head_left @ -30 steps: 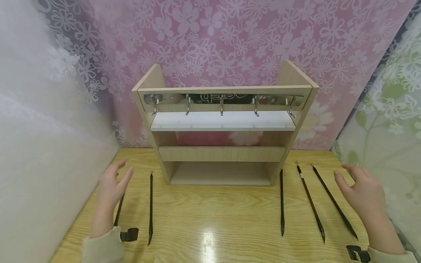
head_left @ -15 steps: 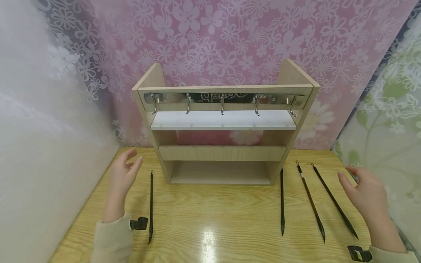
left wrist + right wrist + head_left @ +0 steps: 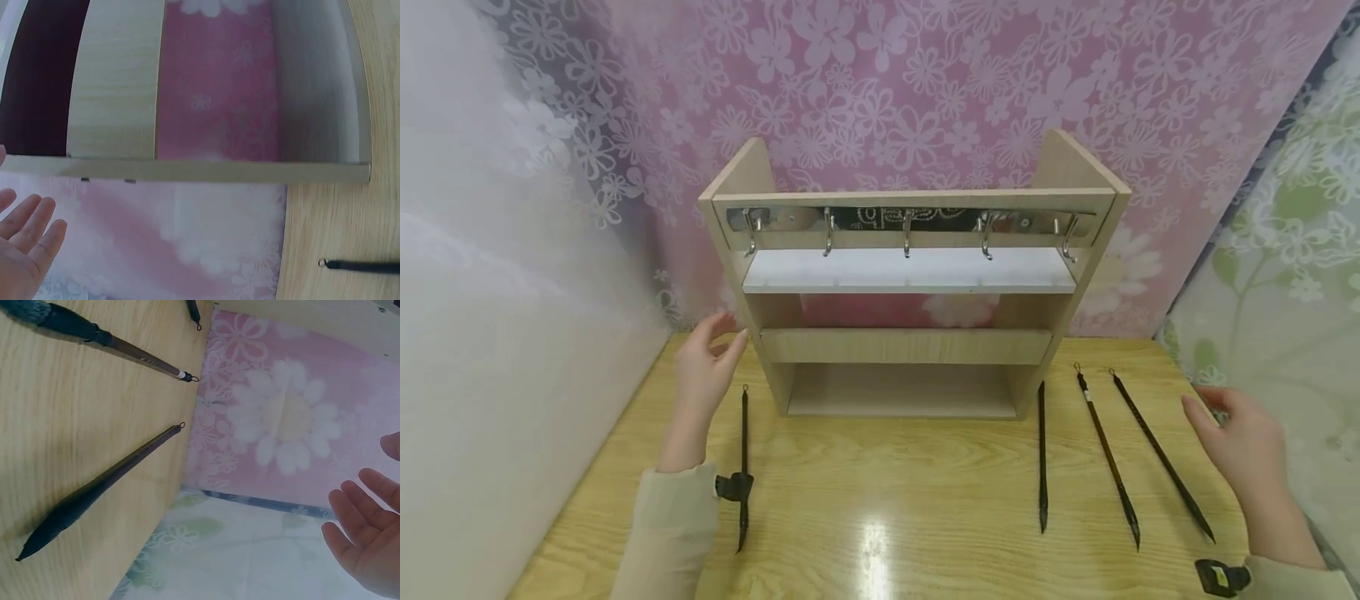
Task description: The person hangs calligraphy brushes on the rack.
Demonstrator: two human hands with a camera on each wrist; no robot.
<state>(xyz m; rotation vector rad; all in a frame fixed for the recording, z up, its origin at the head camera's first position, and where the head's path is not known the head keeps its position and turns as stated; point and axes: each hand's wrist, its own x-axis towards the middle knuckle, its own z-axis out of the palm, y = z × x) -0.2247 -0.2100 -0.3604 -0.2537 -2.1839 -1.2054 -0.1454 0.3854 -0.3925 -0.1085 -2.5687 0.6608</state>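
Note:
A small wooden shelf (image 3: 910, 275) with a row of metal hooks (image 3: 907, 237) stands at the back of the table (image 3: 895, 500). My left hand (image 3: 709, 367) hovers open beside the shelf's left side panel, fingers straight, holding nothing; its palm (image 3: 22, 250) shows in the left wrist view. One black brush (image 3: 744, 467) lies just right of that arm. My right hand (image 3: 1240, 437) hovers open at the table's right edge, next to three black brushes (image 3: 1108, 454). Two of the brushes (image 3: 100, 487) show in the right wrist view, with the fingers (image 3: 369, 531) apart from them.
A pink flowered curtain (image 3: 910, 92) hangs behind the shelf. A white wall (image 3: 497, 333) bounds the left side and a green flowered curtain (image 3: 1285, 275) the right. The shelf's lower compartment (image 3: 902, 392) holds nothing.
My left hand has moved forward and right, from over the leftmost brush to beside the shelf's left panel. My right hand drifted slightly right and lower.

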